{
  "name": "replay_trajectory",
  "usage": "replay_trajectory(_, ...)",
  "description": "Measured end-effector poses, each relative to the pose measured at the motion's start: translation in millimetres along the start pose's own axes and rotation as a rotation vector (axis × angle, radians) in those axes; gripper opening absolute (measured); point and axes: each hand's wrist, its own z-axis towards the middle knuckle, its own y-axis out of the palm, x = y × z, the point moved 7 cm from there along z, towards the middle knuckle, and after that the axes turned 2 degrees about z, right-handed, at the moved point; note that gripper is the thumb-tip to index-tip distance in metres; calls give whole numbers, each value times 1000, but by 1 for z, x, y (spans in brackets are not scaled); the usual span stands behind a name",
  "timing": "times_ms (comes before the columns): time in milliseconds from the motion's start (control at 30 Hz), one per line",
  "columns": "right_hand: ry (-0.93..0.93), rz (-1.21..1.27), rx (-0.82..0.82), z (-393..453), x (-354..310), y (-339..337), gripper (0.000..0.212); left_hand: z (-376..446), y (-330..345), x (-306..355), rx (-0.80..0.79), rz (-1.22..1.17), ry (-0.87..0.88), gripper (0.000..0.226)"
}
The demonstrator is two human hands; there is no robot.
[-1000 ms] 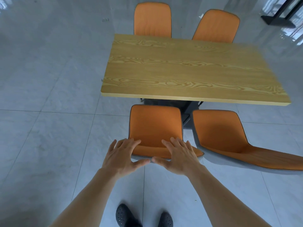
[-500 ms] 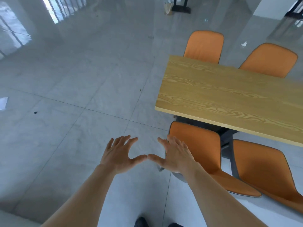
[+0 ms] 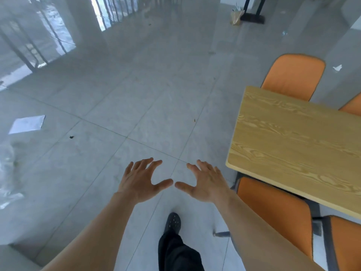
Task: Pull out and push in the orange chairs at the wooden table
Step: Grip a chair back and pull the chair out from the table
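The wooden table (image 3: 297, 145) fills the right side of the view. An orange chair (image 3: 273, 210) stands at its near side, partly under the edge, behind my right forearm. A second near chair (image 3: 345, 243) shows at the bottom right corner. Across the table stands another orange chair (image 3: 293, 75), and a sliver of one more (image 3: 353, 107) at the right edge. My left hand (image 3: 140, 180) and my right hand (image 3: 205, 182) hover over bare floor left of the table, fingers spread, holding nothing, touching no chair.
Grey tiled floor (image 3: 117, 106) stretches to the left and ahead. A white sheet of paper (image 3: 27, 124) lies on the floor at far left. A black stand base (image 3: 252, 17) and a bag sit far back. My dark shoe (image 3: 172, 222) steps forward below my hands.
My hands let go of the near chair's backrest and now float over the floor. The view has swung left, so the table and chairs slid to the right.
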Motion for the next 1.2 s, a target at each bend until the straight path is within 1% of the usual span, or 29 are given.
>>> replay_trajectory(267,28,22,8,154,-11,-102,104,158,-81,-42,-46,28,10,100)
replay_trajectory(400,41,23,60,220,-12,-159,105,239,-122,-51,-18,6,38,97)
replay_trajectory(567,89,25,94,314,1,-221,107,363,-154,-55,-30,40,126,98)
replay_trajectory(767,242,77,167,429,31,-309,103,534,-207,-60,-26,58,256,98)
replay_trajectory(1000,382,190,220,525,66,-409,101,702,-276,-27,-82,87,377,95)
replay_trajectory(1200,476,233,233,601,140,-468,103,834,-293,45,-129,140,504,98)
